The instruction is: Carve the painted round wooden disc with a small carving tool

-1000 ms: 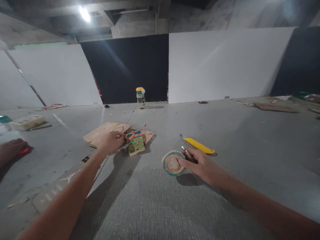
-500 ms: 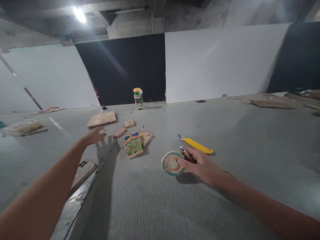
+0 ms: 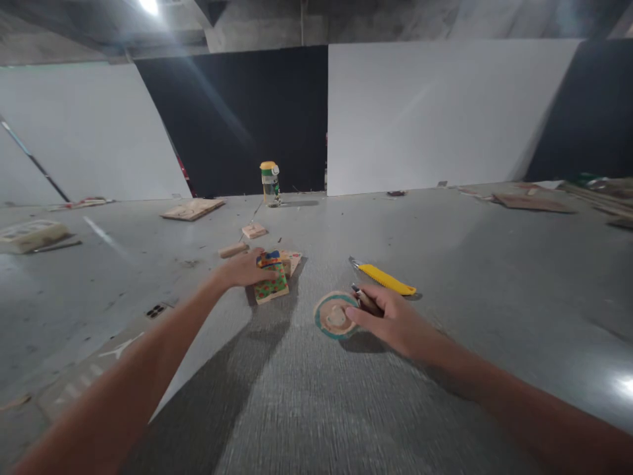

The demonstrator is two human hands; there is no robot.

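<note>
My left hand rests on the left edge of a painted wooden piece with green, red and blue patterns, fingers curled against it. A second pale wooden piece lies behind it. My right hand is closed on a thin dark tool and sits beside a round wooden disc with a teal rim, thumb near the disc's edge. A yellow utility knife lies on the floor just beyond my right hand.
Two small wood blocks lie behind the painted piece. A cardboard sheet lies far left, a yellow-capped bottle stands by the white wall panels. A phone lies at left, a white tray at the far left.
My left hand flung the cardboard sheet away to the far left, then came back onto the painted wooden piece. My right hand stayed by the disc.
</note>
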